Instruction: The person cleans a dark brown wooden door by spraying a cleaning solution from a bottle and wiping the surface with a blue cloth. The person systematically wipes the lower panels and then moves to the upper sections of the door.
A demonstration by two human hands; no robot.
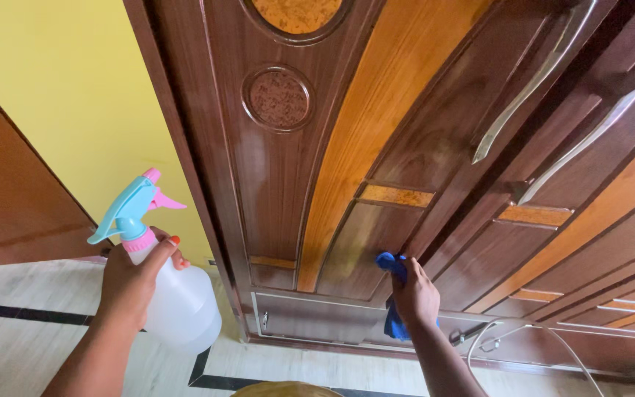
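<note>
Right hand (pixel 414 294) is closed around a bunched blue cloth (pixel 391 298) and presses it against the lower part of the wooden door (pixel 281 184), just above the bottom rail. Part of the cloth hangs below the fingers.

Left hand (pixel 132 283) is wrapped around the neck of a spray bottle (pixel 174 294), held off to the left of the door and clear of it. Bottle body is translucent white, trigger head turquoise and pink, nozzle pointing toward the door. I cannot tell whether a finger sits on the trigger.

Step in hand, as I judge it: wiping the door panel, spray held ready. The next pass would call for keeping the cloth flat on the grooves and inlay edges, where it could snag or skip.

The door is dark glossy brown with a curved orange-toned band, two round inlays near the top and small rectangular inlays lower down. Two long curved metal handles (pixel 534 81) sit at upper right. A thin pale cable (pixel 531 331) loops near the door's foot at right.

Behind: yellow wall (pixel 60 95). Floor (pixel 23 345) is pale tile with black border strips.
</note>
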